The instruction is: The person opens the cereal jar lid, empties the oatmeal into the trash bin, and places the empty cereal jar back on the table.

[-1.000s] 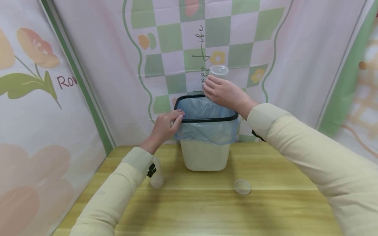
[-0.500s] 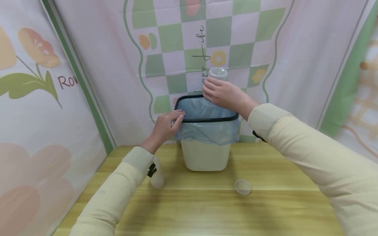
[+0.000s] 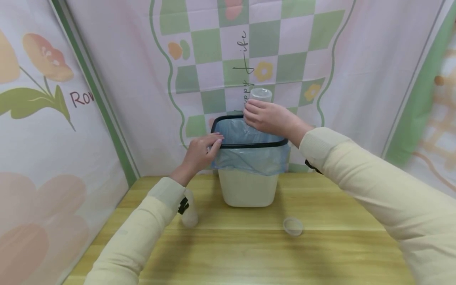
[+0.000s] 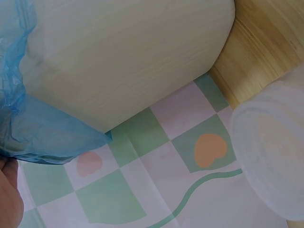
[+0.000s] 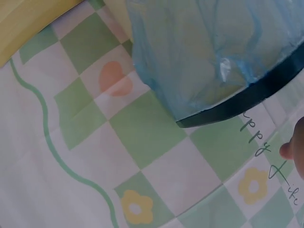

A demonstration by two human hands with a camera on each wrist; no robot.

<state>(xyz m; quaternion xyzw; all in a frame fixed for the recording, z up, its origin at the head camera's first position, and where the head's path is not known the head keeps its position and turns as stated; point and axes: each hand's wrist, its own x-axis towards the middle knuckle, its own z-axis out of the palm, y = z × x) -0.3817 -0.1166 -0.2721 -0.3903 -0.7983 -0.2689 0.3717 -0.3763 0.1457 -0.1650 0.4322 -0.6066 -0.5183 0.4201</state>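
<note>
My right hand (image 3: 270, 118) grips a clear plastic cup (image 3: 261, 94) above the bin's opening; its round, flat end faces up and its lower part is hidden. A pale trash bin (image 3: 247, 188) stands on the table, lined with a blue plastic bag (image 3: 249, 160) under a black rim ring (image 3: 249, 145). At the rim's left corner my left hand (image 3: 201, 152) holds on, fingers over the edge and thumb at the near side. Part of that hand (image 4: 9, 194) shows beside the bag in the left wrist view. The right wrist view catches only a bit of the right hand (image 5: 297, 152).
A clear round lid (image 3: 293, 226) lies on the wooden table (image 3: 249, 253), right of the bin. Partly behind the left cuff is a whitish translucent cylinder (image 3: 190, 215), large in the left wrist view. A patterned curtain (image 3: 299, 35) hangs close behind the bin.
My right hand has lowered the plastic cup slightly toward the bin. The left hand has stayed at the rim, and the lid and whitish cylinder have not moved.
</note>
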